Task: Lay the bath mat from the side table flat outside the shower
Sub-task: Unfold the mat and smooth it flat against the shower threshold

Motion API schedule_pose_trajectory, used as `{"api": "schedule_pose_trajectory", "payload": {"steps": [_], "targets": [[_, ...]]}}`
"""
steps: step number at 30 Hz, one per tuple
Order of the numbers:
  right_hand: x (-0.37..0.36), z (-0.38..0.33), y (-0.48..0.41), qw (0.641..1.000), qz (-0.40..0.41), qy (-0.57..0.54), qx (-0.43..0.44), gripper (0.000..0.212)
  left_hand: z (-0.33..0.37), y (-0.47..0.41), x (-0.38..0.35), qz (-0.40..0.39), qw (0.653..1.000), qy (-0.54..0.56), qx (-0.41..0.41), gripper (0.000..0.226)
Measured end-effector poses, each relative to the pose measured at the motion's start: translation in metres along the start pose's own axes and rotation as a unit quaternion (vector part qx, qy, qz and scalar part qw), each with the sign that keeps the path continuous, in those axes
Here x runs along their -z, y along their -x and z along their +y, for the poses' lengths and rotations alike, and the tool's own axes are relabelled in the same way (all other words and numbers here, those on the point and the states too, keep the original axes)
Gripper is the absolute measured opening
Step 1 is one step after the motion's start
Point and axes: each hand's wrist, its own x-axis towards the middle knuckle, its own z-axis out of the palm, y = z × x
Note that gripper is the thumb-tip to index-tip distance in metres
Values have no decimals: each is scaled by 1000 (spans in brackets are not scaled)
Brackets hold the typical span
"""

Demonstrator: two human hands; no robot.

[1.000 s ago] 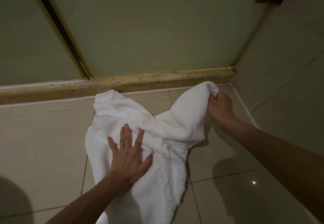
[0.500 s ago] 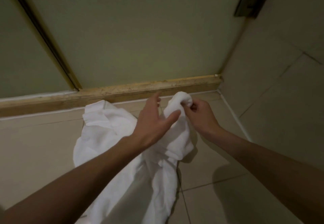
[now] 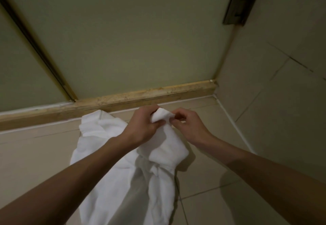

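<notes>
1. The soft white terry-cloth bath mat (image 3: 127, 180) lies crumpled on the glossy beige tiled floor (image 3: 35, 150), just in front of the tan stone shower threshold (image 3: 141, 95). One bunched corner is lifted off the tiles.
2. The left hand (image 3: 142, 126) has its grip closed round that raised corner, fingers curled over the cloth. The right hand (image 3: 190, 127) pinches the same corner from the other side with its fingertips.
3. The mat looks light and limp, with no stiffness, so it should sag and fold wherever it is unsupported. It is not fragile, and the pile should give a sure hold.
4. It is probably best taken by two neighbouring corners, hands apart, so the cloth hangs open (both hands on one corner leave the rest twisted).
5. No brand, label or writing can be read on the mat. The dark rectangular wall plate (image 3: 240, 7) is too blurred to tell.
</notes>
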Motion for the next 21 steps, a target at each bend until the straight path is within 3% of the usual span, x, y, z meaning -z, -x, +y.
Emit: {"api": "schedule_pose_trajectory", "payload": {"steps": [4, 10, 15, 18, 21], "targets": [[1, 1, 3, 993, 28, 99, 50, 7, -11, 1, 1, 39, 999, -2, 25, 11], [-1, -4, 9, 986, 94, 109, 79, 12, -23, 2, -6, 69, 996, -1, 55, 10], [11, -5, 6, 981, 136, 111, 82, 10, -36, 32, 1, 28, 985, 141, 96, 57], [14, -3, 4, 979, 142, 128, 73, 14, -67, 62, 4, 26, 991, 34, 130, 54], [12, 1, 5, 979, 141, 136, 60, 16, -93, 74, 6, -19, 984, -160, 71, 47]]}}
